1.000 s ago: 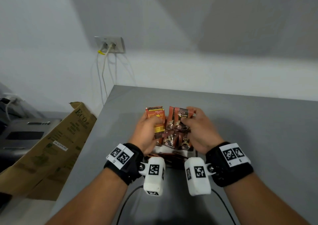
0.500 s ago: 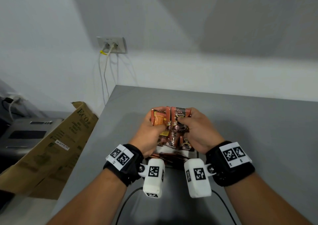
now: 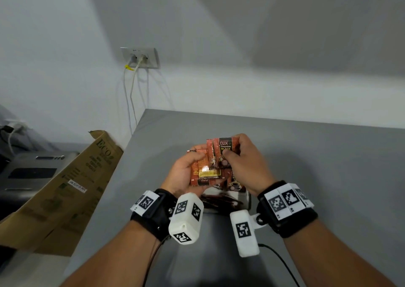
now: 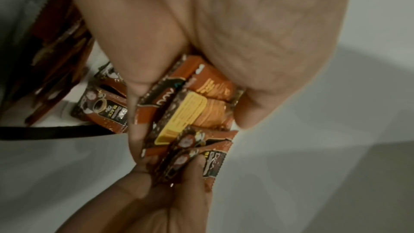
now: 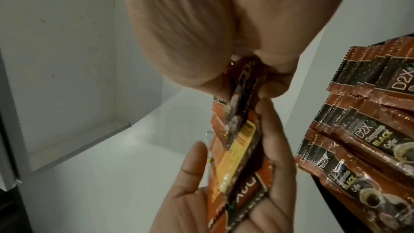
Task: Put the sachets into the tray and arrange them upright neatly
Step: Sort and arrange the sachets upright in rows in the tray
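Both hands hold sachets above the tray [image 3: 246, 199]. My left hand [image 3: 191, 166] lies palm up and grips a small stack of orange-brown sachets [image 3: 206, 171], backs up, with a yellow barcode label showing. My right hand [image 3: 234, 151] pinches two or three brown D2X coffee sachets [image 3: 225, 146] by their top end; their lower ends overlap the left stack. In the left wrist view my left hand [image 4: 190, 104] has thumb and fingers clamped on the stack [image 4: 192, 112]. In the right wrist view my right hand [image 5: 239, 81] pinches the sachets [image 5: 237, 105] edge-on.
Several more sachets [image 5: 369, 130] lean in a row inside the black-rimmed tray [image 4: 56, 130], just in front of my wrists. The grey table [image 3: 317, 177] meets a white wall. A cardboard box [image 3: 65, 190] leans off the table's left edge, below a socket [image 3: 140, 57].
My left hand has turned palm up and lowered its sachets from upright to lying flat, backs showing. The right hand's sachets have moved over them, and both bundles now overlap.
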Tool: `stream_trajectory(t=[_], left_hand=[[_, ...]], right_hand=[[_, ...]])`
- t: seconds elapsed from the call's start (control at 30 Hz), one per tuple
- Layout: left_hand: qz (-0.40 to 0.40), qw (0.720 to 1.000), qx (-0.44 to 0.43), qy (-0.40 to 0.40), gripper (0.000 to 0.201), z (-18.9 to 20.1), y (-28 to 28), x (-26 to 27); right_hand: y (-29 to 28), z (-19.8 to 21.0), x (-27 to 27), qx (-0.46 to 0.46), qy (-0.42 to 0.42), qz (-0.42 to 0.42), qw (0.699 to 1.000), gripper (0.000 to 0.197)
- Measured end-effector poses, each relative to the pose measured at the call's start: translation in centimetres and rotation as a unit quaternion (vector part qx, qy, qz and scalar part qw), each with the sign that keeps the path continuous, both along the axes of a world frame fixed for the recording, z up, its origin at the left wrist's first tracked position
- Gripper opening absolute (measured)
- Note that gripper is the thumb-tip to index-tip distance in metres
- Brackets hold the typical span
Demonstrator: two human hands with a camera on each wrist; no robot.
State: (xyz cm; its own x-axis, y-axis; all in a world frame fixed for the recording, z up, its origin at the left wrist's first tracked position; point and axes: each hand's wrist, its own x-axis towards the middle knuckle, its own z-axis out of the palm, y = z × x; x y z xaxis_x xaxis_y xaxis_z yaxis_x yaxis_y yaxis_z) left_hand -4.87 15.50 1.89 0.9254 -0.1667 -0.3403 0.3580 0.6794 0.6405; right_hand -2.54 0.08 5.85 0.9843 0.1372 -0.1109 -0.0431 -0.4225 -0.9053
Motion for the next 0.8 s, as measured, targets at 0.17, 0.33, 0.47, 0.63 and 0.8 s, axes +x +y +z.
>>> stream_trajectory(t=[0.17,0.33,0.47,0.63,0.8], left_hand=[[0.020,0.999,-0.022,0.023,0.034,-0.2,0.3,-0.1],[-0.018,1.000,0.006,0.010,0.032,-0.3,0.1,-0.2],[0.025,0.998,0.056,0.006,0.046,-0.7,0.4,0.2],[0.091,0.979,0.181,-0.015,0.047,0.1,1.0,0.6],[0.086,0.965,0.243,-0.048,0.047,0.1,-0.2,0.8]], right_hand=[[0.1,0.0,-0.1,0.031,0.019,-0.012,0.999,0.009],[0.3,-0.2,-0.3,0.009,-0.001,0.015,1.000,0.010],[-0.3,-0.6,0.2,0.052,0.010,-0.018,0.998,0.013],[-2.4,0.5,0.7,0.329,0.128,-0.079,0.932,0.018],[-0.6,-0.8,0.2,0.221,0.161,-0.027,0.962,0.021]])
